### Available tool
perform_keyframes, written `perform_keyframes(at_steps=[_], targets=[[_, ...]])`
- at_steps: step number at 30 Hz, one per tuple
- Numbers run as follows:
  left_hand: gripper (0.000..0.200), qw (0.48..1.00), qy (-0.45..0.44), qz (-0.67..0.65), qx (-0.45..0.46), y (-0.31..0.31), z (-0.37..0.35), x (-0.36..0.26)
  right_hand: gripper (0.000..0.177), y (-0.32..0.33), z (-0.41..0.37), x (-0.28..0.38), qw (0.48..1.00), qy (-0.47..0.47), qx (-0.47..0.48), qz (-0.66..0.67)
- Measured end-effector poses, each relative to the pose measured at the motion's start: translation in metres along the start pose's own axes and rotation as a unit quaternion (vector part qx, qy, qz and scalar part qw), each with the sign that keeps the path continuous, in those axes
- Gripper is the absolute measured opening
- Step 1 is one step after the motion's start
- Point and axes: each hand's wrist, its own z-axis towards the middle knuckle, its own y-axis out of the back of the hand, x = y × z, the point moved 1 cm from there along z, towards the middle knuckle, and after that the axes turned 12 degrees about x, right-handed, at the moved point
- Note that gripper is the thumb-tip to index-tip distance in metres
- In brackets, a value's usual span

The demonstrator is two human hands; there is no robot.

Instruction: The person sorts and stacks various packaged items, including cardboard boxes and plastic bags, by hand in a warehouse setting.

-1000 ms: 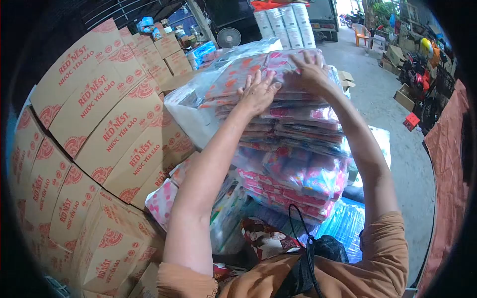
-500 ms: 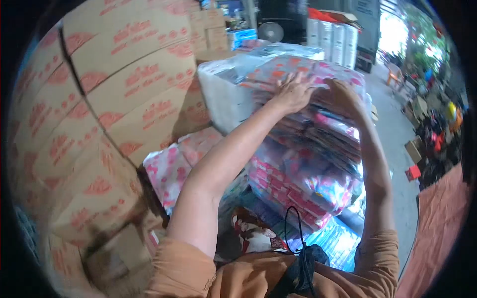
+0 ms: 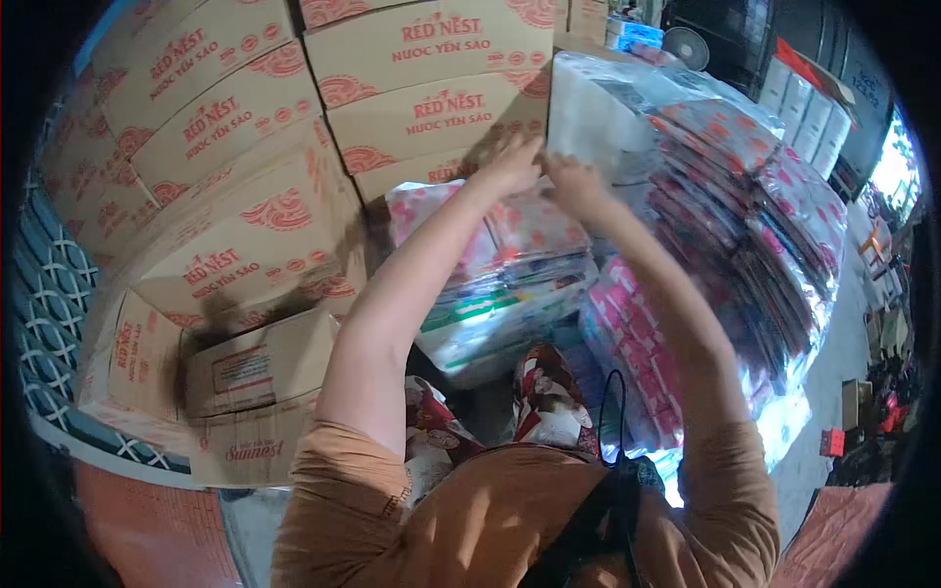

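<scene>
My left hand [image 3: 514,167] reaches over the far part of a low stack of plastic-wrapped packs with pink and orange prints [image 3: 534,227], its fingers stretched out. My right hand [image 3: 580,186] is close beside it, over the far right corner of the same stack. Its fingers point away and down, and blur hides whether they grip anything. On the right rises a taller stack of folded, plastic-wrapped printed packs [image 3: 730,230]. A large clear-wrapped white bundle [image 3: 598,118] stands just beyond my hands.
Red Nest cartons [image 3: 441,113] are piled behind and to the left. An open carton [image 3: 147,358] holds a smaller brown box [image 3: 250,372]. Pink-white packs [image 3: 627,343] lie by my right forearm. A fan [image 3: 686,47] and white boxes [image 3: 804,113] stand at the back.
Both hands have left the top of the tall printed stack and moved left to the lower stack. My view has turned left and down, showing more cartons.
</scene>
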Motion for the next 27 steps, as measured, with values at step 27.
perform_keyframes(at_steps=[27], targets=[[0.021, 0.974, 0.124, -0.134, 0.136, -0.078, -0.122, 0.139, 0.016, -0.138, 0.066, 0.103, 0.963, 0.199, 0.111, 0.144]])
